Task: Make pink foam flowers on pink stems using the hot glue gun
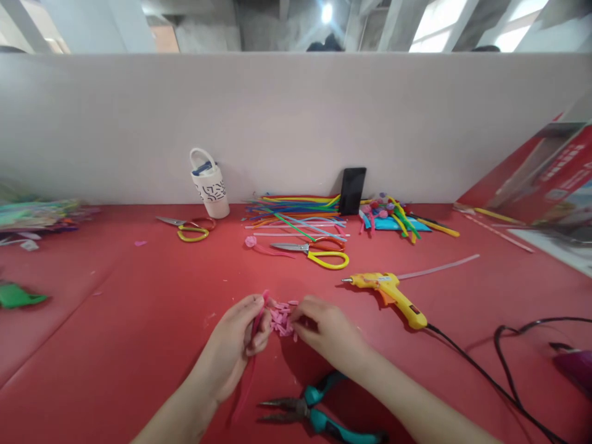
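Note:
My left hand (pixel 243 330) is closed around a pink pipe cleaner (pixel 247 382), its tip poking out above the thumb and its tail hanging down toward the table. Just to the right lies a small pile of cut pink pieces (pixel 281 317). My right hand (pixel 326 330) reaches into that pile with thumb and fingers pinched together; whatever is between them is hidden. Below both hands rest teal-handled needle-nose pliers (pixel 308 407), partly covered by my right forearm. A pink flower-like head on a stem (pixel 251 242) lies beyond the pile.
Scissors (pixel 319 250) and a yellow glue gun (pixel 388 290) with a trailing cord (pixel 476 370) lie ahead. Farther back are another pair of scissors (pixel 189 228), a white tumbler (pixel 211 191), coloured pipe cleaners (pixel 296 209) and a leaning black phone (pixel 353 191).

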Motion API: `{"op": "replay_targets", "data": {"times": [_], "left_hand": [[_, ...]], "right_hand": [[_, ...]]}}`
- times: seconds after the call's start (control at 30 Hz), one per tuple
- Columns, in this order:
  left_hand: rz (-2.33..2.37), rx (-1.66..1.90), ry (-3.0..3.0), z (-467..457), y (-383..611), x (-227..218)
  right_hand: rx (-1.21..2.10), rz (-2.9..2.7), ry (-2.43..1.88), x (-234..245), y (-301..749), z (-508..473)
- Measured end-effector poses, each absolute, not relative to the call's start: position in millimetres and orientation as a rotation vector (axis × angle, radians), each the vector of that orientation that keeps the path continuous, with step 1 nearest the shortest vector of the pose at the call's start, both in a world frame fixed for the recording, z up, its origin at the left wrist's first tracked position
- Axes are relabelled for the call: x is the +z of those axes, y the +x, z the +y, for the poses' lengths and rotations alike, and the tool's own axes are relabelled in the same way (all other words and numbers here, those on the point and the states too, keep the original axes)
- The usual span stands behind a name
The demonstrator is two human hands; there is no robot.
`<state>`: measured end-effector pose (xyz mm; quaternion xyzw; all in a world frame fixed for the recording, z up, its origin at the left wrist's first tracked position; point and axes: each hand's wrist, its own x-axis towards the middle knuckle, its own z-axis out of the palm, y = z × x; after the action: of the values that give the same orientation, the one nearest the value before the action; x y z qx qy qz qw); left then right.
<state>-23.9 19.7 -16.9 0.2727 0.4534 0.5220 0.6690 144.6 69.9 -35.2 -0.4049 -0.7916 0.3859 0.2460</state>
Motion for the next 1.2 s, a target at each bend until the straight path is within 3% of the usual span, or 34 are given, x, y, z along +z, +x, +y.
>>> {"op": "replay_targets", "data": {"times": [0.33,0.6,0.83,1.07,1.2], "left_hand": [[0.943,1.101,0.644,5,4,-17],[1.033,1.081,0.692,4,5,-19],[1.134,1.044,0.657,9,-11,-15],[1.412,0.652,1.428,10,-26,-9],[1.333,0.530,1.709,5,-18,-9]], "right_hand": [[1.526,-1.650,-1.105,-12,153,47],[1.480,-1.642,-1.068,-8,153,45],[1.023,-1.894,-1.082,-6,156,45],[1.469,-1.611,-1.084,-11,159,56],[1.460,-1.680,-1.081,-14,161,57]]}}
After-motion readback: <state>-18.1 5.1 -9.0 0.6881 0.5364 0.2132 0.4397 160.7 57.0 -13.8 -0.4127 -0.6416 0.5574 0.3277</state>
